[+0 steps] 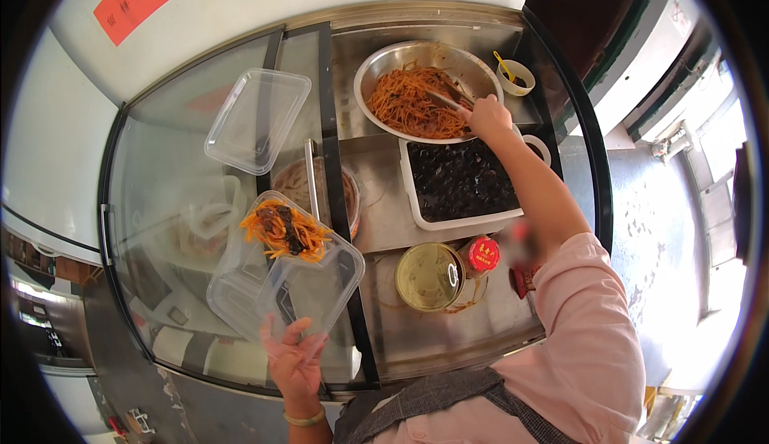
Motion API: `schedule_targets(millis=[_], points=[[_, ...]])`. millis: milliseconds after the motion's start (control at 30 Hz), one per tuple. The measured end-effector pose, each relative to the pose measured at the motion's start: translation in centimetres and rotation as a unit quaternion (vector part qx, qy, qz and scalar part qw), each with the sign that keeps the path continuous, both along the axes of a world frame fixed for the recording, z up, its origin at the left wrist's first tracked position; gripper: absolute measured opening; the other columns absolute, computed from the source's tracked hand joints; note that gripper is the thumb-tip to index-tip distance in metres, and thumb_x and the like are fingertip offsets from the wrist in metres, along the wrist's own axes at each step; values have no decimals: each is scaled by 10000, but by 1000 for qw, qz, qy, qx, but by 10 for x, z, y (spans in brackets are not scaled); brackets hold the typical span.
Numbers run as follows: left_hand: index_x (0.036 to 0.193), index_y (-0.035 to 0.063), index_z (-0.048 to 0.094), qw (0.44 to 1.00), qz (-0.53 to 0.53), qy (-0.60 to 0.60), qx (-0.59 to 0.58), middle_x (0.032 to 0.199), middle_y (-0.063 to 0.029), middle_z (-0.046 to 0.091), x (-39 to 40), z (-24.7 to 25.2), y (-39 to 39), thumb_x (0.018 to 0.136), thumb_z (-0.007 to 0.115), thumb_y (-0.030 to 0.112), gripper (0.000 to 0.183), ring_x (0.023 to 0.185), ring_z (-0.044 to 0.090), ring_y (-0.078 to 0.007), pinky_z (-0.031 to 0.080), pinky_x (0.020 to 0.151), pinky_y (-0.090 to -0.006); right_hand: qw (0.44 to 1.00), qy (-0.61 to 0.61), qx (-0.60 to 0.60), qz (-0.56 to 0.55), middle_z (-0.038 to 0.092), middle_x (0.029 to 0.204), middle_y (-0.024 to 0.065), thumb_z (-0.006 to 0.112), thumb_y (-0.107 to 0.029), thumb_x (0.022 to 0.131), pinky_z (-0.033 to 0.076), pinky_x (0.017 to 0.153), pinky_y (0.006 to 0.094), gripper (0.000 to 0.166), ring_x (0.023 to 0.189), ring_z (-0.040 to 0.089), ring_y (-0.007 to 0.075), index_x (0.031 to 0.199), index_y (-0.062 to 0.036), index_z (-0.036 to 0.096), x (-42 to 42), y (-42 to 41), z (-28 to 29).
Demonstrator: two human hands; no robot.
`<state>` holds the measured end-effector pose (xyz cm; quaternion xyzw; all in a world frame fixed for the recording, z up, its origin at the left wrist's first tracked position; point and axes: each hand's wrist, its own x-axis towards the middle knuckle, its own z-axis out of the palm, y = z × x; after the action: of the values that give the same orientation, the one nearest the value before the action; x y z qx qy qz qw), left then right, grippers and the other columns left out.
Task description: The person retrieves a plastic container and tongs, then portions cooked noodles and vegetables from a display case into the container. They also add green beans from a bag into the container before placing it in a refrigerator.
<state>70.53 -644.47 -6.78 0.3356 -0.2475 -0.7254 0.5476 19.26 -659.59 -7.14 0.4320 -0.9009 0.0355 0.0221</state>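
Observation:
My right hand (488,117) grips metal tongs (447,99), whose tips reach into shredded orange noodle-like food (408,96) in a big steel bowl (367,68). With my left hand (294,354) I hold the near end of a clear plastic container (342,288); orange shreds topped with dark sauce (285,227) lie in its far end. A clear plastic lid (258,120) rests on the closed glass panel beyond it. Below the bowl, partly behind my right forearm, is a white tray (414,203) of dark, wet food (459,173).
The black-framed glass panel (180,161) covers the case's left half. Near me stand an open tin can (428,279) and a red-lidded jar (482,253). A small bowl with a yellow spoon (516,86) is at the back right. A round tub (355,203) sits partly under the glass.

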Motion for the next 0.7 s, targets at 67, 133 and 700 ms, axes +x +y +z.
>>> schedule_targets(millis=[67,133,700], points=[[1430,94,134,1000,7,-3,-5,1174,-270,537,3,1,0,735,434,-18,765,874,657,-387,584,739,-408,999,-3,-33,0,623,1015,185,538,-501,883,517,782,407,531,945,628,327,973,10,652,-2,2,8],[1429,97,138,1000,13,-8,-9,1173,-265,541,4,5,-1,737,439,-12,762,869,659,-377,584,742,-400,995,-14,-99,7,632,968,197,526,-501,889,510,771,420,529,910,631,343,931,14,644,1,13,26],[1445,100,171,999,25,-38,-26,1156,-247,555,12,13,3,715,422,-16,780,824,660,-368,583,705,-360,985,24,-165,39,641,845,213,548,-447,891,502,655,482,451,800,620,395,894,4,546,-2,78,-11]])
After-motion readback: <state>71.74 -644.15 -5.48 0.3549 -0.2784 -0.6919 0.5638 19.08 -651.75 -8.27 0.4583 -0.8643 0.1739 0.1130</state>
